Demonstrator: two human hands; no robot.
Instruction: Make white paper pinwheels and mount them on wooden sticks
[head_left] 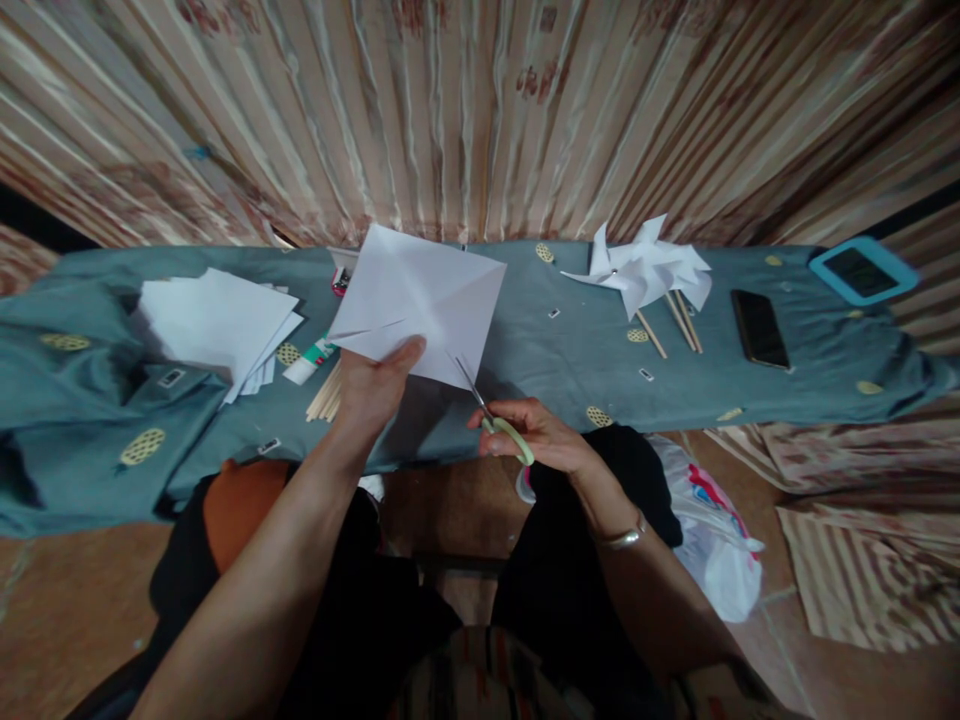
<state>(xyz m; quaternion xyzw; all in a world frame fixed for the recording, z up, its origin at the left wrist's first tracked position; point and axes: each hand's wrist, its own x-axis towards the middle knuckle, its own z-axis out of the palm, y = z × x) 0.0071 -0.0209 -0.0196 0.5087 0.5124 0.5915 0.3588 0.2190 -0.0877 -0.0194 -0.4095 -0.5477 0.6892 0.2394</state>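
Observation:
A white paper square (431, 285), creased along its diagonals, is held up over the cloth by my left hand (375, 385), thumb on top and fingers underneath. A slit runs in from its left corner. My right hand (534, 432) grips scissors (510, 440) with pale green handles, and their slightly parted blades lie at the sheet's lower corner. Whether the blades have cut there I cannot tell. Below the sheet, near my left wrist, lie several thin wooden sticks (324, 398) and a green-and-white glue stick (309, 360).
Loose white sheets (217, 325) are piled at the left of the cloth-covered table (525, 350). Paper pinwheels (649, 265) on sticks, a dark phone (760, 328) and a blue-framed tablet (862, 270) lie to the right. A plastic bag (712, 540) sits on the floor.

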